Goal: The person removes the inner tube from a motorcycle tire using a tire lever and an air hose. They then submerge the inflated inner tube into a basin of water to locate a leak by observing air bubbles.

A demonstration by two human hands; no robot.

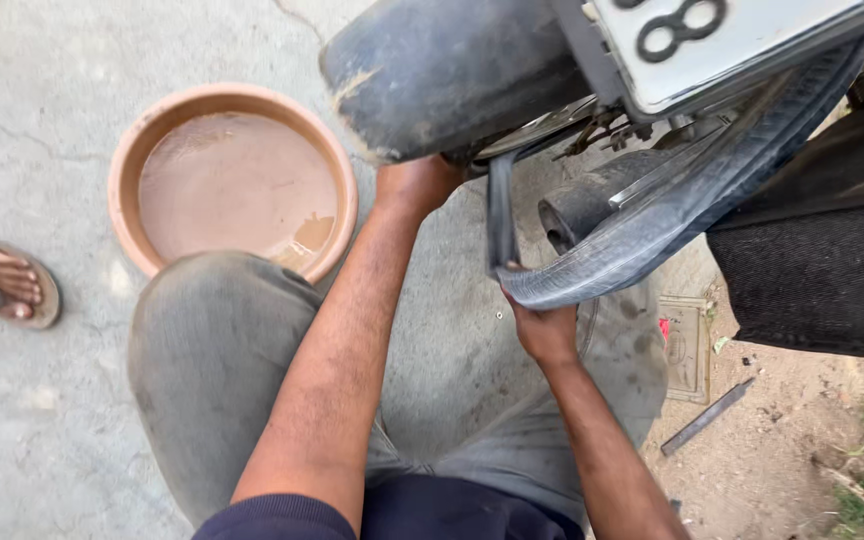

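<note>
Two bare hands are working a black rubber inner tube (642,250) out from under a motorcycle's rear mudguard (442,70). Nearest, the right hand (544,328) is pinching the tube's folded lower bend, its grip pressed tight on it. Farther up, the left hand (414,185) is reaching under the mudguard; its fingers are hidden, so I cannot tell its grip. Deflated, the tube looks light, limp and floppy, best held at the fold. Beyond sits a basin of muddy water (237,185).
</note>
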